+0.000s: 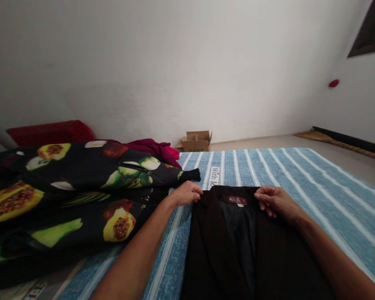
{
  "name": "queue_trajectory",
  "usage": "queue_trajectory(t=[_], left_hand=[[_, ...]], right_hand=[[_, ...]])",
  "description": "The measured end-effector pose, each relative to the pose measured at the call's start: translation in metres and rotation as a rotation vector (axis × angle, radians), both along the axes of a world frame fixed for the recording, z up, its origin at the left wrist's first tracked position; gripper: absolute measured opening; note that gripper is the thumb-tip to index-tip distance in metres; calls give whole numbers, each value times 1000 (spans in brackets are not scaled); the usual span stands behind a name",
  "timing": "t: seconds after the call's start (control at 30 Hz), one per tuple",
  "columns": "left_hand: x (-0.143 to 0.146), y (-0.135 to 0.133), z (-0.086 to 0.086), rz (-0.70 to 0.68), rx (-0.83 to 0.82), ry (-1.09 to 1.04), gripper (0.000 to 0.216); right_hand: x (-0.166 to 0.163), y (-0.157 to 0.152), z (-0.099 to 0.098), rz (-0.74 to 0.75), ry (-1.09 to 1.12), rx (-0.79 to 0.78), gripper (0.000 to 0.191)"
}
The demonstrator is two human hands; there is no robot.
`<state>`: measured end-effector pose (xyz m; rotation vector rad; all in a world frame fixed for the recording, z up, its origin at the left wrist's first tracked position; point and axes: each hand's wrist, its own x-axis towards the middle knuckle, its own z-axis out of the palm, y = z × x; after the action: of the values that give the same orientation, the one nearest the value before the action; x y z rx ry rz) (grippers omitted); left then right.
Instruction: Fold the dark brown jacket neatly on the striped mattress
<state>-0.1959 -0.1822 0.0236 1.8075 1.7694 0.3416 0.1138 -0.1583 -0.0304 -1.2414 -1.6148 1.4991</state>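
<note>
Black jacket: lower part cut off by the bottom edge; red collar label too small to read. Left hand and right hand: fingertips curled under at the collar, hidden; both forearms run out of the bottom edge. Blue striped sheet: printed lettering partly covered by the jacket. Fruit-print fabric: cut off at the left edge. Dark picture: cropped by the top right corner, content unclear. Cardboard box: green markings illegible.
</note>
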Motion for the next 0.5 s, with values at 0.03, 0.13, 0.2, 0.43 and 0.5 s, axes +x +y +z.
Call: queue_trajectory(t=[0.03, 0.13, 0.2, 0.43, 0.5], left_hand=[[-1, -1, -6, 4, -24, -58, 28], [0, 3, -16, 17, -110, -200, 32], [1, 7, -16, 9, -162, -224, 29], [0, 10, -4, -22, -303, -352, 22], [0, 10, -3, -23, -365, -480, 24]], right_hand=[[0, 0, 0, 1, 4, -3, 33], [0, -1, 0, -3, 6, -16, 32], [0, -1, 0, -9, 2, -17, 32], [0, 0, -2, -12, -5, -12, 31], [0, 0, -1, -14, -6, -16, 31]])
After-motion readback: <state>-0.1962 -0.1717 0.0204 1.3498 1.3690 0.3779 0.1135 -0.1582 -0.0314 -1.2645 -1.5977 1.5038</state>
